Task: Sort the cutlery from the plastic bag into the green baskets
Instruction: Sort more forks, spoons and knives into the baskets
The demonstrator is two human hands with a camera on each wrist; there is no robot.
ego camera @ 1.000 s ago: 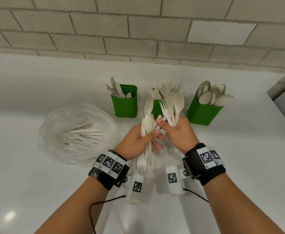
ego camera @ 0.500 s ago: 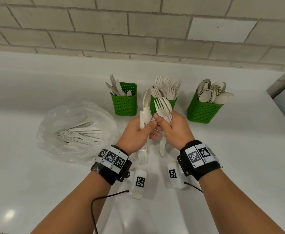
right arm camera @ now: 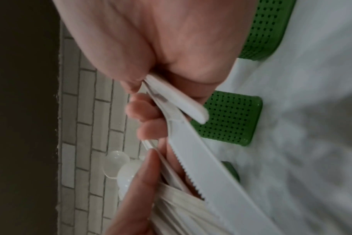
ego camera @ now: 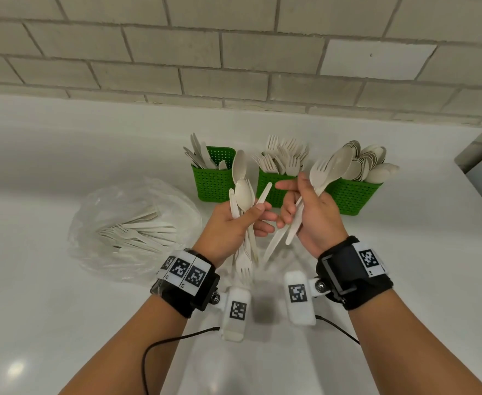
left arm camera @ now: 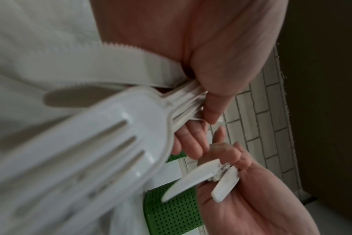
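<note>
My left hand point(ego camera: 258, 215) grips a mixed bundle of pale plastic cutlery point(ego camera: 244, 195), spoons up and fork tines point(ego camera: 244, 270) down; the left wrist view shows a fork point(left arm camera: 110, 143) and a serrated knife point(left arm camera: 131, 63) in it. My right hand point(ego camera: 294, 201), a little to the right and apart, holds a spoon point(ego camera: 339, 163), a fork point(ego camera: 318, 172) and a knife point(right arm camera: 201, 159) pointing down. Behind stand three green baskets: knives point(ego camera: 214, 183), forks point(ego camera: 274, 192), spoons point(ego camera: 354, 195). The clear plastic bag point(ego camera: 100, 252) with more cutlery lies at left.
Everything stands on a white counter point(ego camera: 63, 323) against a pale brick wall point(ego camera: 234, 67). The counter's right edge point(ego camera: 479, 212) drops off past the spoon basket. Cables from the wrist cameras trail toward me.
The hands, pressed together around one bundle before, have drawn apart. The right hand has come away to the right with a spoon, a fork and a knife; the left keeps the rest.
</note>
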